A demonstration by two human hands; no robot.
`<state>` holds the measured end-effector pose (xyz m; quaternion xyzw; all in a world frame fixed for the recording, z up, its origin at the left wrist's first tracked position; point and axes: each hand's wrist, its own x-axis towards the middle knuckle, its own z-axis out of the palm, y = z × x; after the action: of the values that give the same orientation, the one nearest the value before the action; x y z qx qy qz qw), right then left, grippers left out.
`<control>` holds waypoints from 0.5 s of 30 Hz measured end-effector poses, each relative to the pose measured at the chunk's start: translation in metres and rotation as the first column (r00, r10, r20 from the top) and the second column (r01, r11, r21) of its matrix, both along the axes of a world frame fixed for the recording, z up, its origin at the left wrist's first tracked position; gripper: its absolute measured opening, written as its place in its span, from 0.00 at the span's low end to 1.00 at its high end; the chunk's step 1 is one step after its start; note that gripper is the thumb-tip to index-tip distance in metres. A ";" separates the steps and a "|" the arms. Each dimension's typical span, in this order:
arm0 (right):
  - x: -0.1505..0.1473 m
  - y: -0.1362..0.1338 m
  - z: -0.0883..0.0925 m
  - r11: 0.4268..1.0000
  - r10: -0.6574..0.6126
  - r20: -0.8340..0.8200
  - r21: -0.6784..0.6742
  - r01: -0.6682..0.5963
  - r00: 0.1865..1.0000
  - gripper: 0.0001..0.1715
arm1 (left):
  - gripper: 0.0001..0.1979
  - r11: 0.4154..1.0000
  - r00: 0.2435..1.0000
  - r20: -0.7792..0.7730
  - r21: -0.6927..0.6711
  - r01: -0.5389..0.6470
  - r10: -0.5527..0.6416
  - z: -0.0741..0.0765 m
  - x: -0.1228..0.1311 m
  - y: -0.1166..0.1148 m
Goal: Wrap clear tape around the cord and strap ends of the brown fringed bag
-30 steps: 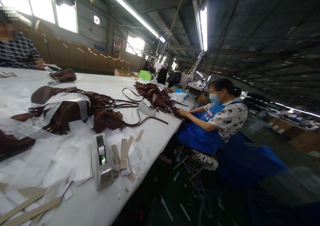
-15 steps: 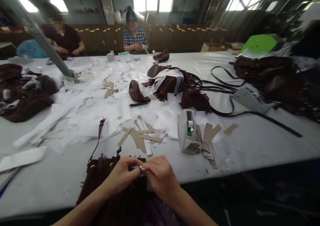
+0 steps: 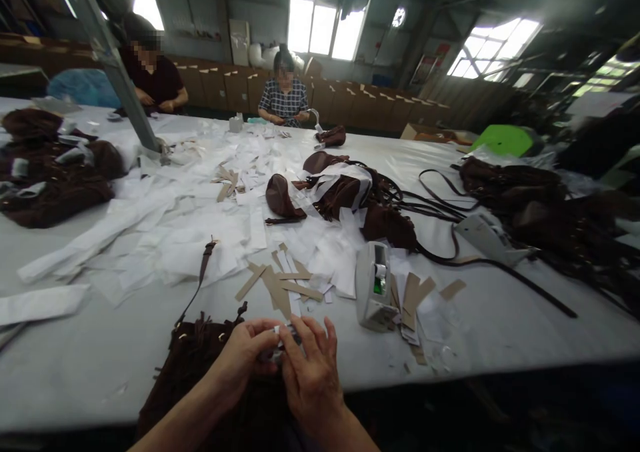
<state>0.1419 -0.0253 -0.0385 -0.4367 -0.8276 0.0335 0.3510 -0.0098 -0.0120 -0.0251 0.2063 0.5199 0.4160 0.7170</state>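
White, smooth sheeting covers the table, which spans the frame from left to right. Dark brown bags lie slumped on it in soft, creased heaps: one long heap at the right edge, one rounded heap at the left edge, and a smaller group right of centre, its narrow straps trailing toward the right. Thin, crinkled white sheets spread across the left and middle.

At the lower left of centre, by the near table edge, is the bag in hand. It is dark brown with a matt, suede-like surface, short fringe and gold-coloured eyelets. Its upper rim runs across the frame and faces upward; the lower part passes under the forearms, so its long axis cannot be told. From its upper left corner, a slim strap points up and slightly right.

Over the bag, the left hand pinches a small white piece between thumb and forefinger. The right hand meets it with the forefinger, other fingers raised and spread; whether it grips too cannot be told.

Farther right sits a boxy grey dispenser. Flat, straight tan strips lie above the hands. Smallest is the white piece at the fingertips.
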 end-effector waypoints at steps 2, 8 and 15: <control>0.008 0.001 -0.003 1.000 0.014 0.010 -0.005 -0.014 1.000 0.22 | 0.19 1.000 0.997 -0.076 0.007 0.019 -0.018 -0.003 0.000 -0.004; 0.115 0.050 -0.010 0.768 -0.638 -0.376 -0.369 0.523 0.672 0.26 | 0.20 1.000 0.983 -0.183 -0.012 0.016 -0.018 -0.016 0.000 -0.014; 0.185 0.094 -0.028 0.581 -0.775 -0.321 -0.702 0.413 0.544 0.27 | 0.19 0.998 0.988 -0.145 -0.029 -0.056 0.051 -0.021 0.001 -0.021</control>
<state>0.3269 0.0683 -0.0662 -0.7485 -0.4108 0.2776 0.4404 -0.0087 -0.0330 -0.0462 0.2101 0.5827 0.4105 0.6692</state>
